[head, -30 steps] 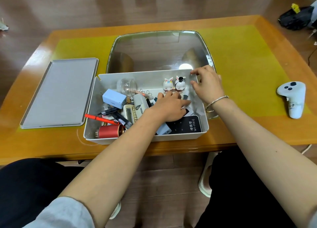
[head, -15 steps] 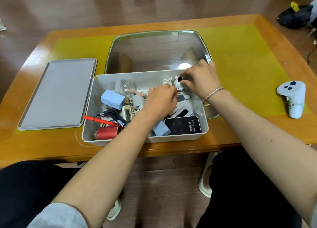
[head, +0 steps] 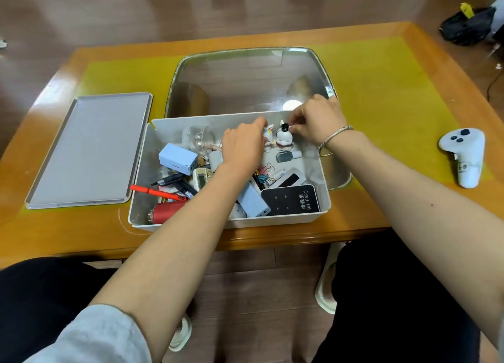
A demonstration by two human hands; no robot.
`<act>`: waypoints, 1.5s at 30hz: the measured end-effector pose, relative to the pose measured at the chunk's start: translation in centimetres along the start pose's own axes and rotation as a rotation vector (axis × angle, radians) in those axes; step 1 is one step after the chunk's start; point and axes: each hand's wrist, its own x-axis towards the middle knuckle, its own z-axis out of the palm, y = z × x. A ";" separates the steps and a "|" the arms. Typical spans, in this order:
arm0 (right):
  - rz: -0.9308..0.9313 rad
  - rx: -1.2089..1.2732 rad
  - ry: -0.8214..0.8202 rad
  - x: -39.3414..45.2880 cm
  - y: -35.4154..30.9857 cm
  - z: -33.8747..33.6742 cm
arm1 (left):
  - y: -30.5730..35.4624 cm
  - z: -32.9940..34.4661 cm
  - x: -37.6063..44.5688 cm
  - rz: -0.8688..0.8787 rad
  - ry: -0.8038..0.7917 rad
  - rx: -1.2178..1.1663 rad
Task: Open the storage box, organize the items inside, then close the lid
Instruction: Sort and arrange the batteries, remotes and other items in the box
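Soft, even indoor light fills the scene — shadows are faint and short. Just beyond the right hand (head: 316, 120), a round white glare spot sits on the glass table inset (head: 245, 81), which mirrors the room dimly. The left hand (head: 242, 147) shows slight motion blur. Wide-angle distortion bows the table edge (head: 81, 242) — corners stretch, and fine detail looks soft throughout.

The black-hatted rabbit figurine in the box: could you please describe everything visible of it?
The black-hatted rabbit figurine is small, white and glossy, with a black cap and red marks low on its front. It stands upright near the far wall of the storage box, beside another rabbit figurine. The right hand touches it at the cap.
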 end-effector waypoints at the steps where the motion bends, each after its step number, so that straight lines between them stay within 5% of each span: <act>1: -0.011 -0.024 0.018 -0.1 0.1 -0.1 | 0.0 0.1 0.0 -0.001 0.006 -0.007; 13: -0.057 -0.217 0.048 -0.9 -0.4 -0.8 | 0.4 0.7 0.3 -0.018 0.028 -0.053; 45: -0.024 -0.186 0.131 -0.9 -0.2 0.7 | 1.6 0.5 0.5 -0.046 0.012 -0.003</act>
